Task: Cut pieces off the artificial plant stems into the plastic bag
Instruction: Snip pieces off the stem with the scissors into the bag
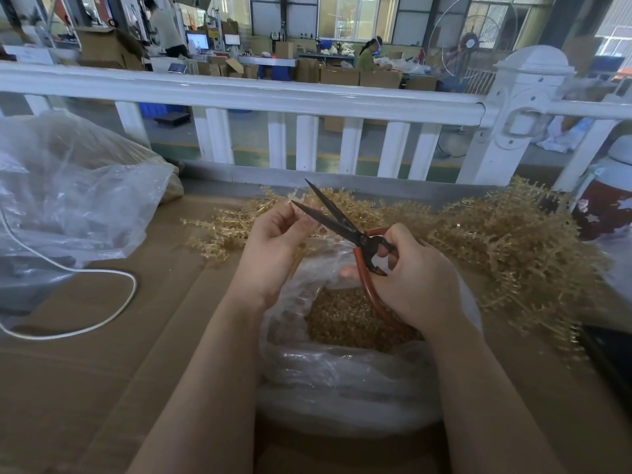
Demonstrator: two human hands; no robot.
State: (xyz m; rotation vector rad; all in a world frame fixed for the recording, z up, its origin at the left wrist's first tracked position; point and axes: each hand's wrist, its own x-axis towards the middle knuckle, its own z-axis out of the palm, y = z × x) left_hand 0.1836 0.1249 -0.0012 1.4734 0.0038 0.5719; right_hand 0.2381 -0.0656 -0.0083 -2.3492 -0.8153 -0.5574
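The left hand [273, 248] was raised over the plastic bag [342, 381], its fingers [290, 213] pinching a pale stem [294, 200] at the tip. The right hand [413, 278] gripped the red handles of the scissors [345, 227], fingers curled through and around the loops. The dark blades stood apart, pointing toward 11 o'clock, with the lower blade tip touching or just beside the pinched stem.

The plastic bag sat open on the counter [102, 371] directly below both hands, holding a layer of small golden cut pieces [342, 323]. A pile of golden plant stems [496, 241] lay on the counter from 11 o'clock round to 3 o'clock of the bag. A second, larger clear bag [68, 200] rested at 9 o'clock, with a white cord [113, 313] looping beside it. A white railing [307, 97] ran along the counter's far edge at 12 o'clock.
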